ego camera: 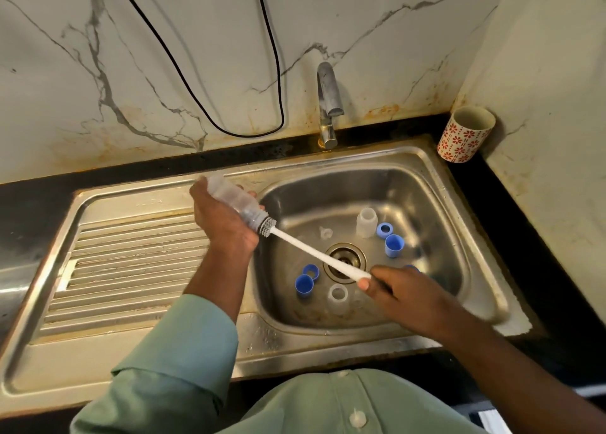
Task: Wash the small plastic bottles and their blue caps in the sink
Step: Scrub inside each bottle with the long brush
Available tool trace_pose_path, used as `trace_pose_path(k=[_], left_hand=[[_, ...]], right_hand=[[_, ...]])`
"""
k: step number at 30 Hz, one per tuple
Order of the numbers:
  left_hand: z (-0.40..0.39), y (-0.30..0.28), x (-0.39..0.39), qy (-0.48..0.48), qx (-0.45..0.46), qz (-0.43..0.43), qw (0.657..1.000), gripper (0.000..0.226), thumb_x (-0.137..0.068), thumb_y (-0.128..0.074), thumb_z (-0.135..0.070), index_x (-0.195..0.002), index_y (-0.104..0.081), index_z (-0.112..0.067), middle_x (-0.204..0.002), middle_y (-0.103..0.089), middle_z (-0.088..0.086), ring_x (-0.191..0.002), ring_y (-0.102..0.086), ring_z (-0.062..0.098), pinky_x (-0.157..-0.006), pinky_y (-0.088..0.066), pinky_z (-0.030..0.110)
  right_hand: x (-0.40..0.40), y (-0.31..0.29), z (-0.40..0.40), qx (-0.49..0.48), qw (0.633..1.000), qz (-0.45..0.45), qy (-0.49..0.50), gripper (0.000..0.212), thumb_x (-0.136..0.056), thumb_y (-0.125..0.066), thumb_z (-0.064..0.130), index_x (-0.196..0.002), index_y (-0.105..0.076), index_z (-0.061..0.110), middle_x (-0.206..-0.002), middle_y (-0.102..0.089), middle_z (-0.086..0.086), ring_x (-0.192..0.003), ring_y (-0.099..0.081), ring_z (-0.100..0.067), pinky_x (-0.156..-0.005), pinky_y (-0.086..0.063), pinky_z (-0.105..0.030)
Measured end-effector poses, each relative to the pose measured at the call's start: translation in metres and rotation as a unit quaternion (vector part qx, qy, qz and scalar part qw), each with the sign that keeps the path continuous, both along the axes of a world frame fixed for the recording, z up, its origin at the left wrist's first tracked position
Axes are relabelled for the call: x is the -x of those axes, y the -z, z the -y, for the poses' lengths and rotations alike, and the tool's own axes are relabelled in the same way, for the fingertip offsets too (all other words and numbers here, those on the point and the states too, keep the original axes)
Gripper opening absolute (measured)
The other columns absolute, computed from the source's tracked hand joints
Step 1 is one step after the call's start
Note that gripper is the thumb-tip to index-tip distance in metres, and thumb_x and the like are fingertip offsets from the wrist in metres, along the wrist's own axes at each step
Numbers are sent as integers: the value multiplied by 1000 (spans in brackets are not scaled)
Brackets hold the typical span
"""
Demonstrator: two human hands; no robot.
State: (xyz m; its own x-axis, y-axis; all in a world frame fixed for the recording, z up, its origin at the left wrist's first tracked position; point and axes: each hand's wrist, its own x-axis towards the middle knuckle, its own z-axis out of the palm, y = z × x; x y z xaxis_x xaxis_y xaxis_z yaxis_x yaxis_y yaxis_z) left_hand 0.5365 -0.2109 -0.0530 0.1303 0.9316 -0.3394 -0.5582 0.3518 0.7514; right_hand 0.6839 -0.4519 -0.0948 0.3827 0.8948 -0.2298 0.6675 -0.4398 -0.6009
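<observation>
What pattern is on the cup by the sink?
Red flowers on white, on the cup, head view.

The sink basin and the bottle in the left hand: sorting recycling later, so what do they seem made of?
The sink basin looks like brushed stainless steel: grey, dully reflective. The small clear bottle gripped by the left hand seems translucent plastic, since the grey bristles show through.

A single wide-angle view is taken from head height, directed forward and steeply down over the sink (423,158) at close range. The wall (196,56) behind is bent by the lens, and the wearer's own chest is caught along the bottom edge.
</observation>
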Motion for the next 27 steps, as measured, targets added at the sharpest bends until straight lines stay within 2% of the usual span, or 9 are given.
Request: trace_pose_path(k=[4,12,15,17,18,20,22,24,27], left_hand=[[-1,4,-4,-19,38,2,999,38,-90,-53,-49,-67,-38,-23,-56,-34,-5,-46,-41,15,-45,-38,23],[4,26,-3,-23,64,-31,997,48,-84,-56,-57,-109,-42,-19,-70,-48,2,-57,-56,19,-55,-50,32],[10,25,-10,-37,98,-30,994,54,-83,-59,-57,-113,-49,-13,-75,-52,5,-61,-60,23,-62,-53,37],[17,22,-15,-47,138,-28,989,57,-86,-58,-56,-120,-53,-11,-85,-55,8,-70,-62,25,-69,-56,38],[19,20,-16,-51,156,-28,986,56,-87,-58,-56,-124,-54,-14,-91,-57,9,-75,-63,25,-71,-58,37],[21,17,-16,-31,171,-14,985,59,-88,-55,-58,-129,-53,-16,-93,-56,8,-75,-63,23,-63,-57,32],[19,13,-17,11,172,15,985,58,-88,-50,-61,-126,-52,-16,-86,-52,6,-68,-59,20,-56,-52,27],[19,7,-20,39,170,45,984,51,-89,-47,-61,-114,-51,-17,-81,-49,5,-63,-57,18,-54,-50,24],[22,0,-25,42,170,56,983,48,-90,-44,-61,-108,-52,-16,-77,-51,5,-62,-58,18,-56,-50,23]], right_hand=[[-17,-4,3,-22,993,-114,6,32,-91,-47,56,-74,-58,31,-56,-54,9,-51,-47,-4,-57,-43,-30],[-23,-13,4,21,967,-255,15,16,-95,-58,35,-92,-71,29,-56,-53,6,-48,-46,-7,-49,-39,-25],[-22,6,8,-56,996,73,-15,19,-93,-59,38,-108,-70,34,-69,-63,11,-59,-55,-7,-56,-48,-29],[-28,18,9,-187,933,306,-18,21,-89,-63,33,-105,-74,23,-78,-67,6,-64,-60,-16,-54,-50,-30],[-30,18,8,-232,920,316,-2,19,-85,-70,28,-102,-74,20,-82,-68,4,-65,-62,-18,-55,-51,-30],[-27,14,6,-230,947,210,73,23,-74,-82,26,-96,-73,23,-88,-67,6,-69,-62,-15,-58,-51,-28],[-23,10,2,-144,979,-50,137,17,-73,-83,27,-84,-71,29,-81,-67,7,-68,-62,-12,-61,-51,-26],[-21,8,0,-60,943,-292,150,6,-83,-75,25,-78,-72,23,-72,-69,-8,-60,-61,-20,-59,-50,-33],[-29,5,-2,-10,928,-344,143,27,-95,-59,29,-77,-68,10,-66,-66,-21,-49,-55,-25,-55,-47,-36]])
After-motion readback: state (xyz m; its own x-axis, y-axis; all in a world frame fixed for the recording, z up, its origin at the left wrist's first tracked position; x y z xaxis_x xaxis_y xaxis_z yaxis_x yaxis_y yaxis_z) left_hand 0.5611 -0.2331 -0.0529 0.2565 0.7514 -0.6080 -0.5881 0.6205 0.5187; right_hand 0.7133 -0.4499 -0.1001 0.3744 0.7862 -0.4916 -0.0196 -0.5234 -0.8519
